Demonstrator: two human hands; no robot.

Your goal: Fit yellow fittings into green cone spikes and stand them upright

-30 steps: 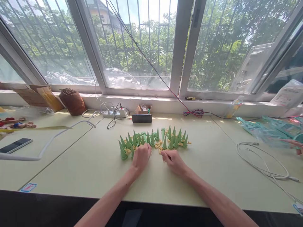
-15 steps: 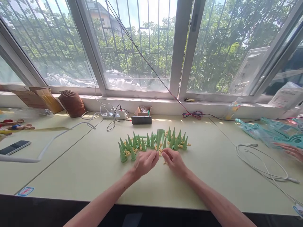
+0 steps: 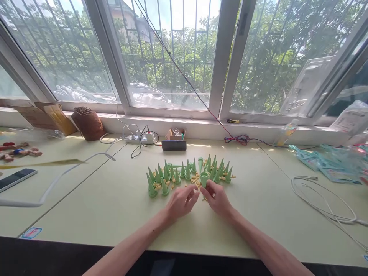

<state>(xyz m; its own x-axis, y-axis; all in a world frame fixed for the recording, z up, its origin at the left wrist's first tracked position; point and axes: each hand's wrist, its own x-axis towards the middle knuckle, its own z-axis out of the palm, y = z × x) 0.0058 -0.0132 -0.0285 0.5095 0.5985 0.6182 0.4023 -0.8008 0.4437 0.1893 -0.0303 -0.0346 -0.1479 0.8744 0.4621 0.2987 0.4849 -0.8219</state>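
My right hand (image 3: 217, 197) is closed around a green plastic cone (image 3: 204, 176), its wide, hollow end facing up and its point hidden by the fingers. Close beside it, my left hand (image 3: 184, 200) has its fingers curled in a pinch near the cone; whatever lies between them is too small or hidden to make out. Just beyond both hands lie small yellow pegs (image 3: 196, 178) in a loose pile. Green cones (image 3: 152, 188) stand point up in a cluster on the left, and more cones (image 3: 220, 170) stand on the right, several with yellow pegs at their bases.
A phone (image 3: 174, 145) is propped before a small box at the back. Nearby sits a power strip (image 3: 140, 138) with cables. A white cable (image 3: 322, 199) coils on the right, near teal plastic pieces (image 3: 316, 161). Another phone (image 3: 17, 179) lies at left.
The green cone has passed from my left hand to my right, its wide end now tipped up toward me. My left fingers have loosened a little. The view has shifted slightly.
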